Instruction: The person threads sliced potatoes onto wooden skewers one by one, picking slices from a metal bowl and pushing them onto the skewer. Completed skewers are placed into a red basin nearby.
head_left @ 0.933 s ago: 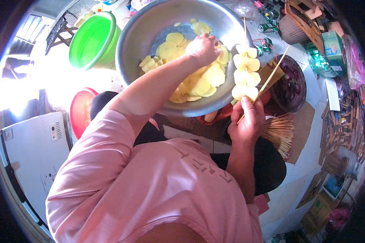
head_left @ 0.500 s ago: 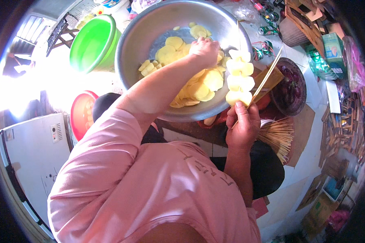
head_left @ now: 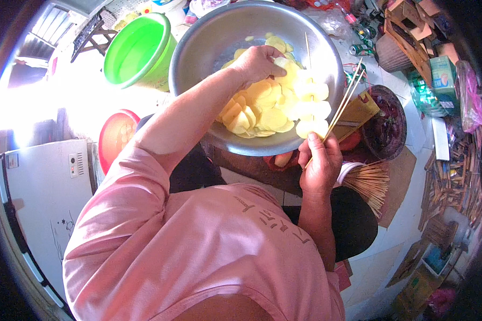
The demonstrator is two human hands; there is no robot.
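A wide metal basin (head_left: 198, 40) holds a heap of thin pale yellow potato slices (head_left: 262, 104). Over the heap, my left hand (head_left: 257, 65) is closed, pinching a potato slice (head_left: 288, 68) between thumb and fingers. My right hand (head_left: 321, 163) grips the lower ends of several bamboo skewers at the basin's near right rim. One skewer (head_left: 307, 47) points away from me and carries several potato slices (head_left: 311, 128) threaded in a row. The other bare skewers (head_left: 344, 104) slant up to the right from the same grip.
Beside my right knee stands a bundle of bamboo skewers (head_left: 367, 184) in a white container. A dark round bowl (head_left: 384, 123) lies beyond it. Green (head_left: 139, 51) and red (head_left: 118, 136) tubs stand left of the basin. Cans (head_left: 361, 50) and wood scraps (head_left: 452, 176) lie at right.
My left hand has lifted out of the slice heap and come nearer the skewer, now with a slice in its fingers. The right hand keeps its grip on the skewers.
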